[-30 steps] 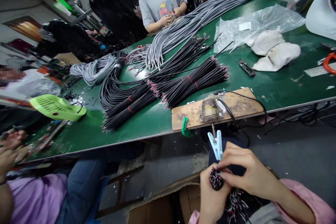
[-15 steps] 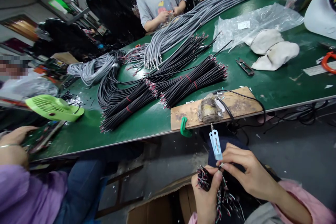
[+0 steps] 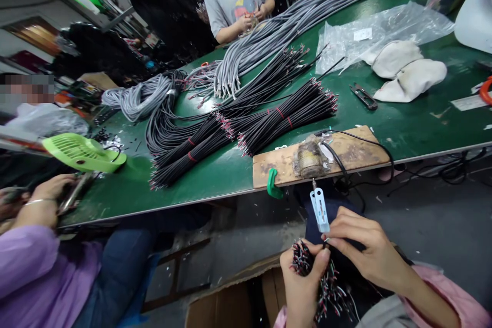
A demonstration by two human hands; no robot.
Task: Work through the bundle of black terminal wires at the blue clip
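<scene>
My left hand (image 3: 302,279) is closed round a bundle of black cables (image 3: 302,257) with red and white stripped wire ends. Between its thumb and forefinger one cable end sticks up. The fingertips of my right hand (image 3: 359,243) pinch the thin wire ends of that cable. Just above my fingers hangs a light blue clothes peg (image 3: 320,210), fixed to the shaft of a small motor (image 3: 310,158). The motor is mounted on a wooden board (image 3: 353,151) at the table's edge. More loose wire ends (image 3: 332,292) dangle below my left hand.
On the green table (image 3: 226,174) lie black cable bundles (image 3: 288,115), grey cables (image 3: 277,36), white gloves (image 3: 415,72), snips (image 3: 363,96) and a green fan (image 3: 82,152). A green clamp (image 3: 273,184) grips the edge. A cardboard box (image 3: 230,297) stands below. Co-workers sit left and opposite.
The view has shifted slightly. The co-worker's hand at the left has moved right along the table edge. My hands keep the same hold on the cable bundle and wire ends.
</scene>
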